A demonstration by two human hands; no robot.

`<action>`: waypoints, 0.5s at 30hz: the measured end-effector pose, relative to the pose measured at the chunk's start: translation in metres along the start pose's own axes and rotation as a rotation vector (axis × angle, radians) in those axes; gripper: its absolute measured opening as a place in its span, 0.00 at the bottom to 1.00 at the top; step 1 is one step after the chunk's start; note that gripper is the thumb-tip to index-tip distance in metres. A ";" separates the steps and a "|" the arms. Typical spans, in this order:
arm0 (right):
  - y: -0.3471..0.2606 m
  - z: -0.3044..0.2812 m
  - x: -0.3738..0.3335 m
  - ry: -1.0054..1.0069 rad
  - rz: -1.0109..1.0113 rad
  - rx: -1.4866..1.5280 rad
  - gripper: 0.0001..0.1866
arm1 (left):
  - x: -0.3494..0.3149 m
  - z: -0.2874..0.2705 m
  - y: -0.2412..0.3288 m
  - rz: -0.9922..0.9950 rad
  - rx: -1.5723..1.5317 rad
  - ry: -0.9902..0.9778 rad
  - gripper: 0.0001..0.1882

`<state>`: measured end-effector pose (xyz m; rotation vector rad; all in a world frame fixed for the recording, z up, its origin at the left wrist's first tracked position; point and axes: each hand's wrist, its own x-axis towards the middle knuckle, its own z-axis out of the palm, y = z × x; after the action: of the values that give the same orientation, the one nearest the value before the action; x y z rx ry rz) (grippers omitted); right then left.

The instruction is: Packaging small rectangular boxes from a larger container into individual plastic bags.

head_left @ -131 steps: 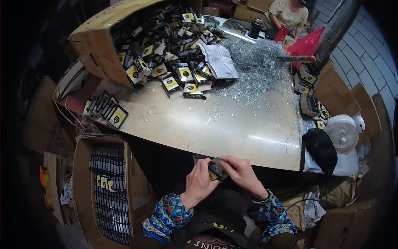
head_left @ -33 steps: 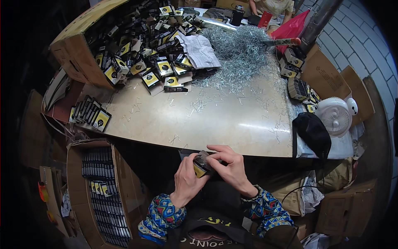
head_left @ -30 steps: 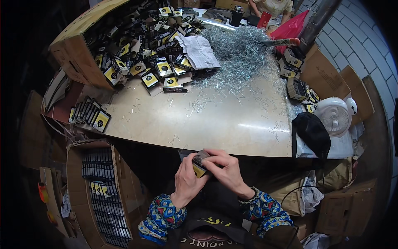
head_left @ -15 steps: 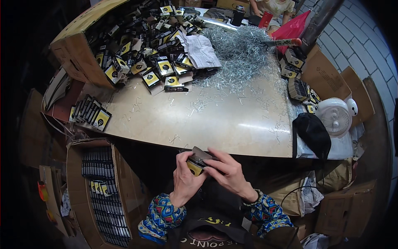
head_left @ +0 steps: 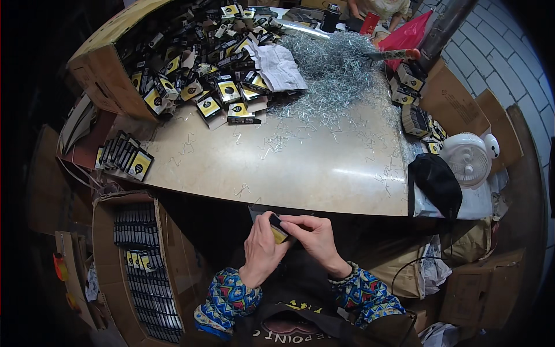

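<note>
A small black-and-yellow cardboard box point(head_left: 278, 233) is held up just off the table's near edge. My left hand point(head_left: 261, 251) wraps round it from the left, covering much of that side. My right hand point(head_left: 315, 239) pinches the box's upper end, thumb and fingers closed against the black flap. The flap lies against the box, and what is inside is hidden. Across the table, a heap of similar boxes point(head_left: 229, 89) spills from a large carton lying on its side point(head_left: 95, 72). Beside that heap lies a tangled pile of thin bent metal wires point(head_left: 332, 72).
Stray wires lie scattered on the tabletop point(head_left: 277, 173). A row of boxes point(head_left: 124, 156) leans at its left edge. Below it, an open carton point(head_left: 104, 248) holds packed rows. At the right are a white fan point(head_left: 467, 161) and a black cloth item point(head_left: 436, 185). Another person point(head_left: 384, 8) sits opposite.
The box's raised flap has folded down under my right fingers. My right hand has drawn closer to my left hand, its fingers now gathered at the box's upper end.
</note>
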<state>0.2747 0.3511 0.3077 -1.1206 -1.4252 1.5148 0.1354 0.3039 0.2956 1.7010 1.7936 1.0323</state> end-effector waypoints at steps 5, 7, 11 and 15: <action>0.000 0.004 0.001 0.022 0.052 0.179 0.10 | -0.001 -0.002 -0.002 0.041 -0.008 0.012 0.36; -0.004 0.004 0.002 0.012 0.089 0.214 0.10 | -0.001 -0.004 -0.003 0.081 -0.011 0.023 0.37; -0.002 0.007 0.000 0.026 0.024 0.077 0.10 | 0.001 -0.003 -0.003 0.072 -0.021 0.054 0.34; -0.001 0.016 -0.005 0.087 -0.176 -0.139 0.10 | 0.002 -0.002 -0.002 -0.017 -0.082 0.038 0.28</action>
<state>0.2617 0.3412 0.3089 -1.0977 -1.5449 1.2466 0.1321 0.3059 0.2957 1.6247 1.7610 1.1230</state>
